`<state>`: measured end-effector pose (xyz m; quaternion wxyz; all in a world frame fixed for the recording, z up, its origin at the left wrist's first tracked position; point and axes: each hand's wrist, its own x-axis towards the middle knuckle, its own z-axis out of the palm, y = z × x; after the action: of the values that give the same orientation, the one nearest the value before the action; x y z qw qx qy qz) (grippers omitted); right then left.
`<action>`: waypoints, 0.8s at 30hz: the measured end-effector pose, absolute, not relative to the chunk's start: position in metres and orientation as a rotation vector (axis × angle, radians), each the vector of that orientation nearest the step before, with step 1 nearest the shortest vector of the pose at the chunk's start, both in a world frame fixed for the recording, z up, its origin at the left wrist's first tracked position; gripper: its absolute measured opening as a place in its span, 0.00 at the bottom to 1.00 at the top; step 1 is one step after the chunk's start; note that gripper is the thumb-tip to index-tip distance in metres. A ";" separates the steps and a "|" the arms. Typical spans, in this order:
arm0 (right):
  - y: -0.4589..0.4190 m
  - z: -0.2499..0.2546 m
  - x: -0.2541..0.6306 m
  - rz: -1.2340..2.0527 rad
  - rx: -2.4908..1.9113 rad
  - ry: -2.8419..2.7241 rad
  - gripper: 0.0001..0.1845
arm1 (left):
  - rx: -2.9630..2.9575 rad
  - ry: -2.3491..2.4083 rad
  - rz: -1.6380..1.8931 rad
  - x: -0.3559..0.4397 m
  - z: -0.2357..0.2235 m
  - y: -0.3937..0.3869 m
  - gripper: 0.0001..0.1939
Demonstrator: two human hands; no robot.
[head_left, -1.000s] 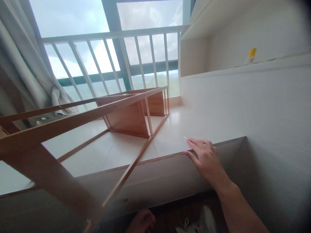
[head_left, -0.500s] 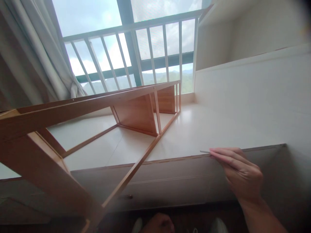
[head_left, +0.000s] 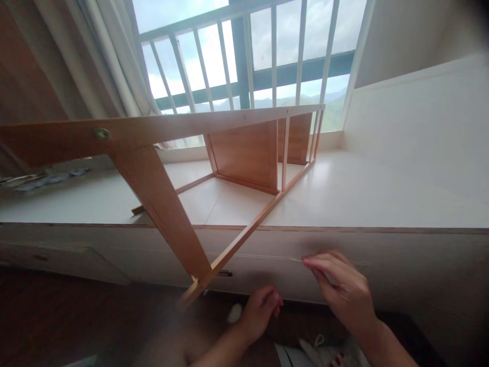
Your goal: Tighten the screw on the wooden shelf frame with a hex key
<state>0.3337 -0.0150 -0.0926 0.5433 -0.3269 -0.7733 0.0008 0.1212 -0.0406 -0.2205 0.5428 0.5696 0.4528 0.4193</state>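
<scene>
My right hand (head_left: pixel 340 285) pinches a thin metal rod (head_left: pixel 296 259) between thumb and fingertips, in front of the sill's face. Most of the rod is hidden in the fingers, so its kind cannot be told. Lower and left of it, my left hand (head_left: pixel 262 308) is closed with curled fingers; anything inside it is hidden. A wooden shelf frame (head_left: pixel 244 234) lies on its side across the sill, its near end jutting toward me. Neither hand touches it. A bolt head (head_left: pixel 101 133) shows in its upper rail.
The white window sill (head_left: pixel 382 199) runs across the view, with a drawer handle (head_left: pixel 225 273) on its front. Behind stand a white railing (head_left: pixel 274 56) and window. A curtain (head_left: pixel 110 56) hangs at left. Shoes (head_left: pixel 336 357) show on the dark floor below.
My view has turned so the shelf and sill appear shifted. The left hand has risen fully into sight. The right hand, still pinching the rod, now appears lower and further left.
</scene>
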 end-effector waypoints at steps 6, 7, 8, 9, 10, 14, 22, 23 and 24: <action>-0.029 -0.135 0.276 0.226 -0.675 -2.163 0.11 | 1.298 1.056 1.239 0.106 -0.207 -0.054 0.26; -0.031 -0.137 0.273 0.246 -0.677 -2.174 0.11 | 1.285 1.041 1.257 0.104 -0.205 -0.056 0.25; -0.033 -0.139 0.270 0.265 -0.685 -2.178 0.11 | 1.271 1.021 1.270 0.102 -0.203 -0.058 0.25; -0.034 -0.140 0.269 0.282 -0.697 -2.177 0.10 | 1.257 0.995 1.277 0.100 -0.201 -0.059 0.25; -0.035 -0.140 0.269 0.298 -0.711 -2.173 0.10 | 1.242 0.963 1.280 0.098 -0.199 -0.059 0.25; -0.037 -0.138 0.272 0.328 -0.755 -2.211 0.09 | 1.173 0.819 1.288 0.093 -0.187 -0.060 0.25; -0.039 -0.113 0.263 0.210 -0.666 -2.471 0.14 | 1.094 0.611 1.293 0.080 -0.161 -0.067 0.22; -0.040 -0.107 0.260 0.189 -0.639 -2.496 0.15 | 1.089 0.591 1.297 0.078 -0.158 -0.067 0.22; -0.040 -0.099 0.257 0.170 -0.604 -2.520 0.15 | 1.084 0.574 1.303 0.076 -0.156 -0.068 0.23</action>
<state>0.2570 -0.0404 -0.0995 0.2691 -0.2240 -0.9346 0.0629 0.0759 -0.0681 -0.1558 0.6259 0.4726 0.2500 0.5679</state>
